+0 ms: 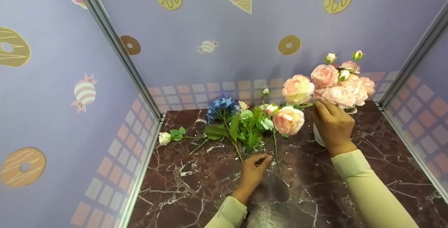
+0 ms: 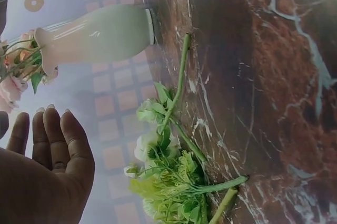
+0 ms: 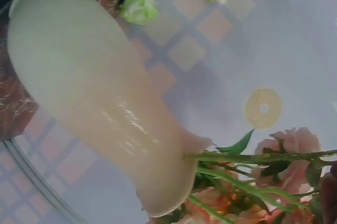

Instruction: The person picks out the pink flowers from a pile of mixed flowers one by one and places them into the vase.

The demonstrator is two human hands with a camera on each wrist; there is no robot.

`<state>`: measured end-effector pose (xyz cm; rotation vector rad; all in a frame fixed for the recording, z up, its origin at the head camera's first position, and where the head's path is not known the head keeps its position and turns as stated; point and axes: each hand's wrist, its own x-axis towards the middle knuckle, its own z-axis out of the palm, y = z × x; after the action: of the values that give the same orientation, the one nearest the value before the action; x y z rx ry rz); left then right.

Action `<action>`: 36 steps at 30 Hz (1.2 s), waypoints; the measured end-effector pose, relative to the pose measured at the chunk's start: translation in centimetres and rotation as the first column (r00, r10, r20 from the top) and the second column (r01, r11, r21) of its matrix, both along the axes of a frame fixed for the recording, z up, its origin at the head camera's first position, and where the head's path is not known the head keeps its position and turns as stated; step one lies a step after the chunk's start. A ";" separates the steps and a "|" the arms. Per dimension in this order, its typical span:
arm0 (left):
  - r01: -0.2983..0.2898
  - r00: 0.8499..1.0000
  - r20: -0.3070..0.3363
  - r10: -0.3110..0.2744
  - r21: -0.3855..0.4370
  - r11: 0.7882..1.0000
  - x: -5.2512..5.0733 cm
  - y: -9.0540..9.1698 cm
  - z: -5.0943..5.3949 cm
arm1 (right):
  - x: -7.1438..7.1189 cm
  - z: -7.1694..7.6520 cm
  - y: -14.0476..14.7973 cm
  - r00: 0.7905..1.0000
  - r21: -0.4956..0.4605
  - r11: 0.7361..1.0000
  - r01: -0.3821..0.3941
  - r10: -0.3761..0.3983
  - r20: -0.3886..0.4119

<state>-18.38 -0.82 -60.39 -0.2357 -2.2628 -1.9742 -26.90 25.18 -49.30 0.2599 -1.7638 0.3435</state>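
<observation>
My right hand [image 1: 334,125] grips a green stem [image 1: 305,105] beside the mouth of a white vase [image 3: 100,81]. Two large pink-and-yellow blooms [image 1: 289,120] and a bud extend to the left of that hand. In the right wrist view, the stem's cut end [image 3: 197,156] lies at the vase's rim; whether it is inside is unclear. Pink roses [image 1: 341,95] stand in the vase, much of which the right hand covers in the head view. My left hand [image 1: 253,172], fingers loosely bent and holding nothing, is above the table just in front of the loose flowers.
Loose stems lie on the dark marbled table [image 1: 210,193]: a blue hydrangea [image 1: 222,109], green ferny foliage [image 1: 252,130], a pale green pompom flower [image 1: 246,116] and a cream rose [image 1: 164,138] at far left. Patterned lilac walls [image 1: 224,63] enclose the table's back and sides.
</observation>
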 end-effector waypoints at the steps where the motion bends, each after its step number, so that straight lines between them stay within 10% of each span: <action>1: 0.003 1.000 -0.002 -0.003 -0.002 1.000 0.0 -0.1 -0.1 | -0.1 0.1 0.0 1.000 -0.013 1.000 -0.007 0.006 -0.010; 12: -0.001 1.000 -0.001 0.001 0.012 1.000 -0.2 -0.4 -0.8 | -0.6 0.8 0.6 0.997 -0.051 0.998 0.030 -0.026 0.068; 27: -0.031 0.999 0.016 0.031 0.005 0.999 0.1 -0.8 -1.2 | -2.8 0.8 2.1 0.918 -0.026 0.961 0.276 -0.256 0.303; 31: -0.034 0.999 -0.002 0.034 0.002 0.999 0.0 -0.9 -1.2 | -3.2 0.4 2.4 0.857 0.018 0.946 0.324 -0.302 0.418; 36: -0.032 0.999 -0.010 0.032 0.012 0.999 0.0 -1.0 -1.3 | -3.3 -0.5 3.1 0.728 0.061 0.928 0.368 -0.328 0.602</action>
<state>-18.42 -1.82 -61.71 -0.2059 -2.2342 -1.9656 -30.16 28.29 -49.76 -0.2717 -2.3806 0.2139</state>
